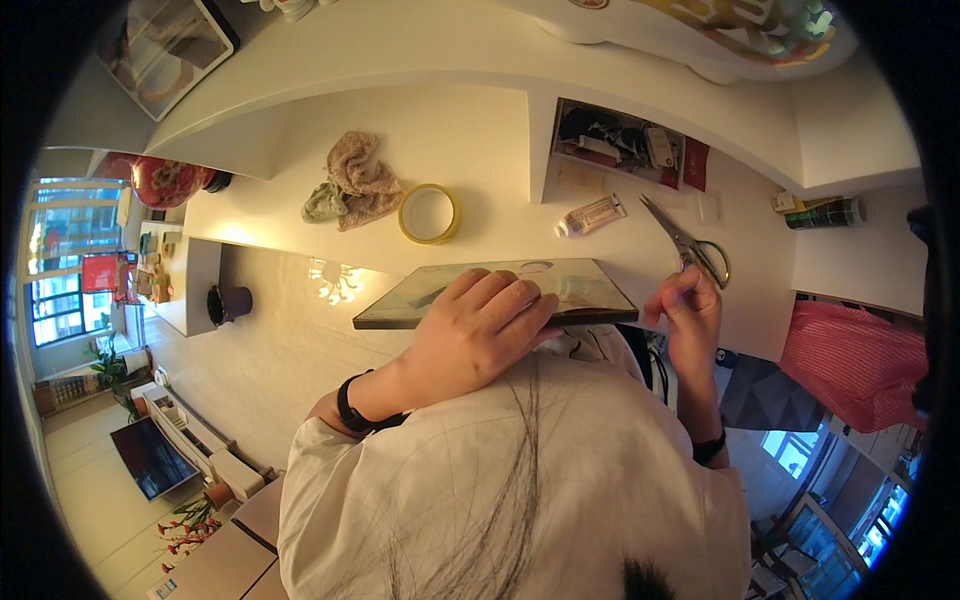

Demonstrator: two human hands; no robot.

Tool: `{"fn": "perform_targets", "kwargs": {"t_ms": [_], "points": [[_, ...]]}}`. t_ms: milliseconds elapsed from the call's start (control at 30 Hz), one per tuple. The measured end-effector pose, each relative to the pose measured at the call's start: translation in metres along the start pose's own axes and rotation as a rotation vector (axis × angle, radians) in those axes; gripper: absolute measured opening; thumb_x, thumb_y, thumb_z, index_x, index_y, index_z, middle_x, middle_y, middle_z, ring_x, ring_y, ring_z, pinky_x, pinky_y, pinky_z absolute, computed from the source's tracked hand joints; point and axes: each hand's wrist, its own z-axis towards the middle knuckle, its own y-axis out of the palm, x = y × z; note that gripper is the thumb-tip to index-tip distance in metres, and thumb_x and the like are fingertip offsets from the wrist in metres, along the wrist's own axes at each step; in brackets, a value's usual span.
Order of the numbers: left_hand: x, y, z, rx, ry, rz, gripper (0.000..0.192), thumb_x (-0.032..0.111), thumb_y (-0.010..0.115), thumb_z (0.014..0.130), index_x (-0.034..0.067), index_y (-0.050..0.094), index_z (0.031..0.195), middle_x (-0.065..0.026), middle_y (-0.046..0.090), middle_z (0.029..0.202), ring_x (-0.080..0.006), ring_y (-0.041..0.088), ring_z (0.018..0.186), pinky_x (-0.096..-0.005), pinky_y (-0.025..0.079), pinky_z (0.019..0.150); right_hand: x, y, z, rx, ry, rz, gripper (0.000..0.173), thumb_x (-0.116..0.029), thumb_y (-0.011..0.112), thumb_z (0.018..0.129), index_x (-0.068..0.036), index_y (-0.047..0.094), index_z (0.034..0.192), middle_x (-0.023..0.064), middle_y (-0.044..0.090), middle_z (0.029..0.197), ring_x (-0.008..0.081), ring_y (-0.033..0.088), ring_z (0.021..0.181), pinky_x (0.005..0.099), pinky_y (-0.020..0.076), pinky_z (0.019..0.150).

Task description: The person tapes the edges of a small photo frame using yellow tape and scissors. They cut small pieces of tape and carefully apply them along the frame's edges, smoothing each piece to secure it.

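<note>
A flat rectangular picture panel (577, 289) with a dark edge is tilted against my body at the desk's front. My left hand (480, 322) lies across its near edge, fingers curled over the printed face. To the right of the panel, my right hand (686, 311) is raised with bent fingers. Its fingertips overlap the handle end of a pair of scissors (679, 236); whether they touch it or pinch something small is unclear. One scissor loop shows, and the other is hidden behind the hand. The blades point away from me.
Beyond the panel lie a roll of yellow tape (430, 214), a crumpled brown cloth (364, 180) and a squeezed tube (591, 216). An open box of small items (619, 142) sits under the shelf (420, 56). A dark green can (825, 213) lies at the right.
</note>
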Motion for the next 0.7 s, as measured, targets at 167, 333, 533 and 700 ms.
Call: {"fn": "perform_targets", "kwargs": {"t_ms": [167,333,533,700], "points": [[-0.003,-0.001,0.0,-0.045,0.012,-0.013,0.03,0.022,0.075,0.083,0.005,0.068,0.106,-0.0036,0.059,0.095,-0.02,0.06,0.085,-0.0336,0.05,0.074,-0.004,0.001,-0.003,0.015,0.019,-0.067,0.021,-0.015,0.074,0.094,-0.003,0.058,0.087,0.0142,0.071,0.082,0.0188,0.068,0.069,0.0329,0.0577,0.069],[0.002,0.001,-0.005,-0.023,0.051,0.002,0.027,0.019,0.074,0.083,0.004,0.069,0.105,-0.0034,0.058,0.093,-0.0183,0.06,0.084,-0.0327,0.049,0.072,-0.001,0.002,-0.006,0.066,0.023,-0.039,0.019,-0.015,0.074,0.093,-0.003,0.061,0.091,0.0152,0.072,0.084,0.0184,0.068,0.068,0.0322,0.0573,0.068],[0.003,-0.002,-0.012,-0.042,0.093,0.003,0.024,0.015,0.072,0.08,0.005,0.07,0.101,-0.0039,0.059,0.095,-0.0201,0.06,0.086,-0.0336,0.049,0.073,-0.001,0.003,-0.01,0.0,-0.032,-0.04,0.023,-0.021,0.072,0.096,-0.003,0.059,0.091,0.0147,0.072,0.082,0.0173,0.067,0.069,0.0299,0.055,0.066],[0.004,-0.007,-0.024,-0.12,0.168,0.016,0.023,0.015,0.07,0.075,0.008,0.07,0.097,-0.0039,0.06,0.1,-0.022,0.059,0.092,-0.0343,0.049,0.076,-0.002,0.009,-0.017,0.042,-0.061,-0.144,0.027,-0.025,0.068,0.1,-0.003,0.055,0.089,0.0117,0.07,0.076,0.0158,0.064,0.061,0.0263,0.052,0.06]]}}
